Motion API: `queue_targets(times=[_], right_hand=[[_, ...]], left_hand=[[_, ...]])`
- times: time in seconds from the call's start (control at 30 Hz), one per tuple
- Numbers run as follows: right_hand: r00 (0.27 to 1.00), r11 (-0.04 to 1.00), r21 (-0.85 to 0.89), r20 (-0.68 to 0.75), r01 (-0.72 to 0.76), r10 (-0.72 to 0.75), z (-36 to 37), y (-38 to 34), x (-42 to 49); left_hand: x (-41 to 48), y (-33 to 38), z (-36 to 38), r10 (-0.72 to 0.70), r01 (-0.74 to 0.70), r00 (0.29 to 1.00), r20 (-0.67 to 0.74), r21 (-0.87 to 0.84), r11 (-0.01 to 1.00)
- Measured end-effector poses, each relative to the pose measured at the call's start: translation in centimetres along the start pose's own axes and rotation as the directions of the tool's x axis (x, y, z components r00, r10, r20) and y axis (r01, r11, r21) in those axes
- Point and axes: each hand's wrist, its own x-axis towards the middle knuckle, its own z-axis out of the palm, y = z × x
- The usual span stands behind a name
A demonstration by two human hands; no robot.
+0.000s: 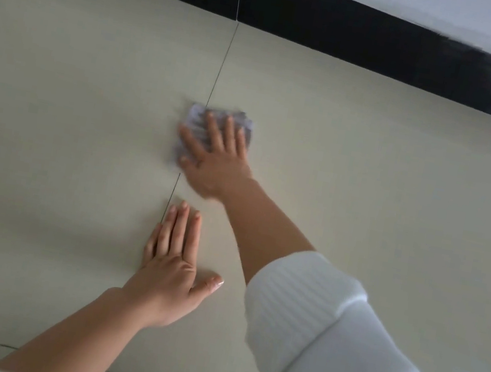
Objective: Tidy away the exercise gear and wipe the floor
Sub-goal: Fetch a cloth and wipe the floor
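Observation:
A small grey-lilac cloth [195, 119] lies flat on the pale tiled floor [353, 171], across a tile joint. My right hand [215, 156] presses down on the cloth with fingers spread, palm covering its near part. The hand and cloth are blurred. My left hand [174, 266] rests flat on the floor nearer to me, fingers together, thumb out, holding nothing. A white ribbed sleeve [325, 339] is pushed up my right forearm. No exercise gear is in view.
A black skirting band [345, 30] runs along the far edge of the floor, with a white wall [461, 17] above it. Thin dark tile joints [219, 74] cross the floor.

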Motion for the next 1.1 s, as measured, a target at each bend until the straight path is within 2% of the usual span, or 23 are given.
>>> queue_targets(times=[0.07, 0.1, 0.2, 0.33, 0.43, 0.53, 0.6, 0.7, 0.8, 0.83, 0.9, 1.0, 1.1], right_hand=[[0.996, 0.995, -0.049, 0.026, 0.090, -0.089, 0.4, 0.2, -1.6], [0.997, 0.995, -0.060, 0.017, 0.080, -0.079, 0.2, 1.5, -2.4], [0.993, 0.992, -0.050, -0.009, -0.119, 0.119, -0.2, 7.0, -6.1], [0.921, 0.923, -0.004, 0.068, -0.384, 0.384, 0.8, 11.3, -13.7], [0.867, 0.871, 0.034, 0.122, -0.491, 0.484, 2.8, 9.8, -19.1], [0.844, 0.841, 0.098, 0.146, -0.532, 0.517, 4.9, 6.3, -22.4], [0.867, 0.864, 0.098, 0.137, -0.494, 0.480, 6.3, 3.6, -23.9], [0.946, 0.946, 0.059, 0.084, -0.319, 0.314, 8.3, 1.2, -26.3], [0.990, 0.993, -0.043, 0.081, -0.113, 0.116, 8.9, 4.1, -27.2], [0.994, 0.994, -0.052, 0.051, -0.096, 0.099, 8.9, 5.5, -27.1], [0.981, 0.980, -0.043, -0.029, -0.194, 0.193, 8.3, 7.9, -26.2], [0.916, 0.915, 0.068, -0.037, -0.397, 0.400, 7.1, 8.9, -23.4], [0.842, 0.822, 0.216, 0.006, -0.527, 0.539, 6.4, 8.1, -19.4]], left_hand=[[-0.1, 0.0, -0.2, -0.003, 0.003, 1.000, 0.008, -0.005, 1.000], [-0.1, 0.1, -0.3, -0.004, 0.004, 1.000, 0.009, -0.003, 1.000], [-0.1, 0.2, -0.5, -0.007, 0.006, 0.999, 0.039, 0.024, 1.000], [-0.1, 0.4, -0.6, -0.015, 0.014, 0.997, 0.073, 0.023, 1.000], [-0.3, 0.6, -0.6, -0.031, 0.027, 0.995, 0.099, 0.038, 0.999], [-0.3, 1.0, -0.6, -0.042, 0.037, 0.995, 0.091, 0.056, 0.998], [-0.3, 1.1, -0.6, -0.050, 0.048, 0.997, 0.063, 0.044, 0.998], [-0.3, 1.2, -0.5, -0.044, 0.043, 0.998, 0.034, 0.046, 0.998], [-0.2, 0.8, -0.1, -0.040, 0.040, 0.999, 0.008, 0.038, 0.998], [-0.1, 0.7, 0.1, -0.038, 0.038, 0.999, -0.001, 0.034, 0.999], [-0.1, 0.3, 0.5, -0.032, 0.032, 0.999, -0.019, 0.027, 0.999], [0.0, 0.0, 0.8, -0.025, 0.026, 1.000, -0.006, 0.040, 0.999], [0.2, 0.0, 0.7, -0.028, 0.027, 0.999, 0.019, 0.048, 0.998]])
